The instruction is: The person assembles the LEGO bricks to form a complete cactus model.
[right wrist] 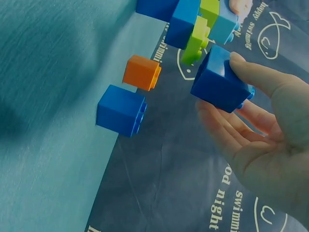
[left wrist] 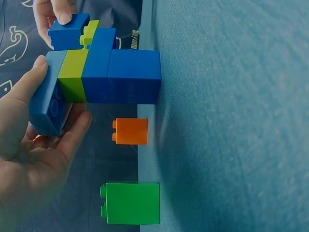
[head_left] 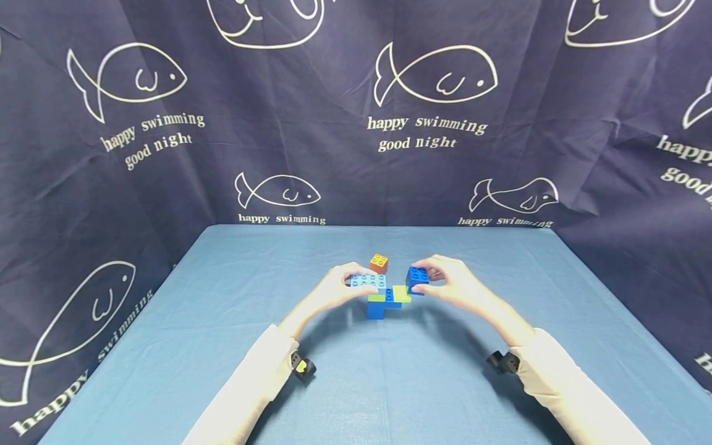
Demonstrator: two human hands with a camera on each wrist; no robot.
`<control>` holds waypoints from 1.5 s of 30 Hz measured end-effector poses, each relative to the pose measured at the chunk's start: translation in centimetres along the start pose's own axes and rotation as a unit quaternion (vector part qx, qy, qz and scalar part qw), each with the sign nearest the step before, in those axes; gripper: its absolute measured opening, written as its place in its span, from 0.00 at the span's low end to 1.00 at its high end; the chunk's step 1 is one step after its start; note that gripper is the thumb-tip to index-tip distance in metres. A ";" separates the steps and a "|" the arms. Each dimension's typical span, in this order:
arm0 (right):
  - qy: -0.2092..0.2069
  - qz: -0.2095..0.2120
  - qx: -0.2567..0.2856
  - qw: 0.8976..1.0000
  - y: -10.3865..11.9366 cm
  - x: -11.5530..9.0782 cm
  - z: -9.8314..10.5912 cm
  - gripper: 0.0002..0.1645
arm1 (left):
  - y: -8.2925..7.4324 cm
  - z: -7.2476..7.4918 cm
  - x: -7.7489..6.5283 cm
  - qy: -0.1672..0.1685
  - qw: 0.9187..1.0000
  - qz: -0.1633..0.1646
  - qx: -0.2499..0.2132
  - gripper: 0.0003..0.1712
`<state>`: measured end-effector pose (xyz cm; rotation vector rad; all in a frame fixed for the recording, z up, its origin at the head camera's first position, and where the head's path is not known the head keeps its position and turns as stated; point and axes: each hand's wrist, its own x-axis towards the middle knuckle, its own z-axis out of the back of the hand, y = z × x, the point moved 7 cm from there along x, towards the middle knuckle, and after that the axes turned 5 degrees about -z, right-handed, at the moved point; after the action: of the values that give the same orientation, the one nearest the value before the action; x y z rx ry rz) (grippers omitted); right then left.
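Observation:
My left hand (head_left: 340, 287) grips a light blue brick (head_left: 368, 282) by its ends, thumb on the near side. That brick sits over a lime green brick (left wrist: 73, 76) at the left of a small stack. Under the lime brick come a long blue brick (left wrist: 100, 65) and a blue brick (left wrist: 135, 75) at the base. A second lime brick (head_left: 400, 293) lies on the stack's right part. Between thumb and fingers my right hand (head_left: 449, 281) pinches a separate blue brick (right wrist: 219, 79), tilted, close beside that second lime brick.
An orange brick (head_left: 379, 264) stands on the blue tablecloth (head_left: 378, 383) behind the stack. A green brick (left wrist: 133, 203) shows in the left wrist view and another blue brick (right wrist: 120, 110) in the right wrist view, both on the table. A dark printed curtain (head_left: 334, 154) surrounds the table.

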<state>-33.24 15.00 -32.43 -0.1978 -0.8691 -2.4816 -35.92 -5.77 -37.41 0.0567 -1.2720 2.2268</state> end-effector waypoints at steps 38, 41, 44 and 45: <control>-0.007 0.045 0.005 0.999 0.5 0.0 -1.2 0.23 | 0.2 0.0 0.1 0.006 1.000 0.003 0.005 0.21; -0.006 0.048 0.005 0.999 0.4 0.1 -1.2 0.23 | 0.2 0.0 0.1 0.005 1.000 0.005 0.007 0.21; -0.008 0.055 0.013 0.998 0.3 0.1 -1.2 0.23 | 0.3 0.0 0.1 0.004 1.000 0.005 0.013 0.21; -0.009 0.057 0.017 0.998 0.3 0.2 -1.3 0.23 | 0.3 0.0 0.1 0.004 1.000 0.004 0.013 0.21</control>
<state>-33.20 13.95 -33.22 -0.2504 -0.8818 -2.3616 -36.11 -5.88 -37.59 0.0534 -1.2409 2.2495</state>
